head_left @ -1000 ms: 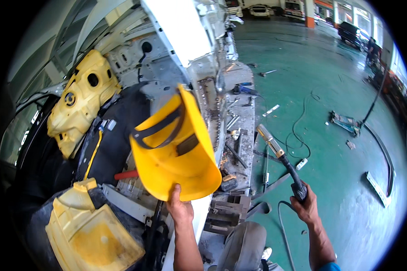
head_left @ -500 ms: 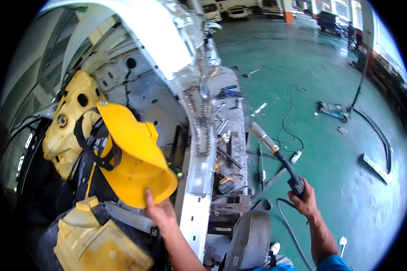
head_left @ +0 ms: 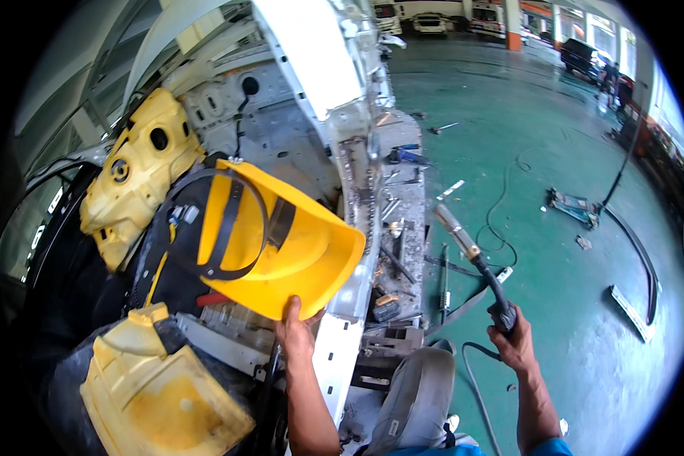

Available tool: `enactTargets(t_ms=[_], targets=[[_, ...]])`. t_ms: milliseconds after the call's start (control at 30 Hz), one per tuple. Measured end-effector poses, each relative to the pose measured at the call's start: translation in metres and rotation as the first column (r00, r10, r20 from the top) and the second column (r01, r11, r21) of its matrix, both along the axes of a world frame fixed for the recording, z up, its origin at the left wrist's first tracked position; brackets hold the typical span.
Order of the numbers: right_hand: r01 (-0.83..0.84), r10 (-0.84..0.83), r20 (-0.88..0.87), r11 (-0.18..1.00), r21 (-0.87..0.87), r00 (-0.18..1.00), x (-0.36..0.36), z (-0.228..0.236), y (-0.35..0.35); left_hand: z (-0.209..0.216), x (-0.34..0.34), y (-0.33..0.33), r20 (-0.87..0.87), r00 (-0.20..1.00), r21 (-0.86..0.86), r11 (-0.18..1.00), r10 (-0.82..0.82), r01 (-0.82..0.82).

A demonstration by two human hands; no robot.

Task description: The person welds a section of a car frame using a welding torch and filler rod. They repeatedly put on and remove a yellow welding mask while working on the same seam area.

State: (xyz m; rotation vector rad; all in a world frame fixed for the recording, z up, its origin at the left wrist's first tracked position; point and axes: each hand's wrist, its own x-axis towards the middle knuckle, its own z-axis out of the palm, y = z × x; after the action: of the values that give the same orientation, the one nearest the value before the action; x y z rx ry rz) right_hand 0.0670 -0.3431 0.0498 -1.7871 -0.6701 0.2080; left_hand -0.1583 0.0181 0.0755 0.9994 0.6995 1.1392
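Observation:
My left hand point(head_left: 296, 328) grips the lower edge of a yellow welding mask point(head_left: 296, 262), thumb on the inner face. The mask is tilted with its hollow inside toward me, and its black headband point(head_left: 239, 235) shows. It hangs in front of the bare metal car pillar point(head_left: 357, 175). In my right hand point(head_left: 514, 338) is a welding torch point(head_left: 471, 254), held by its black handle, its metal nozzle pointing up and away over the green floor. The torch cable point(head_left: 475, 387) trails down beside my leg.
Left, inside the car body, are a yellow moulded panel point(head_left: 140, 175) and another yellow piece point(head_left: 171, 399). A grey bench-like ledge point(head_left: 403, 251) carries scattered tools. On the green floor lie a floor jack point(head_left: 574, 207), a bent black strip point(head_left: 634, 243) and cables. Parked vehicles stand far off.
My left hand has moved right with the welding mask, which has turned to show more of its inside and headband. The torch stays in my right hand, and the whole view has shifted slightly.

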Motion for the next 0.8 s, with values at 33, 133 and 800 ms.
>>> enactTargets(t_ms=[33,133,800], targets=[[-0.025,0.025,-0.021,1.000,-0.003,0.999,-0.002,0.009,0.006,-0.003,0.003,-0.004,-0.006,1.000,0.049,0.999,0.021,-0.021],[-0.044,0.050,0.077,0.996,-0.072,0.996,0.004,0.017,0.018,-0.007,0.015,0.000,-0.078,0.996,0.156,0.987,0.046,-0.033],[0.046,-0.026,0.149,0.990,-0.134,0.989,0.057,-0.004,0.186,0.012,0.061,0.079,-0.100,0.976,0.259,0.952,0.194,-0.163]])
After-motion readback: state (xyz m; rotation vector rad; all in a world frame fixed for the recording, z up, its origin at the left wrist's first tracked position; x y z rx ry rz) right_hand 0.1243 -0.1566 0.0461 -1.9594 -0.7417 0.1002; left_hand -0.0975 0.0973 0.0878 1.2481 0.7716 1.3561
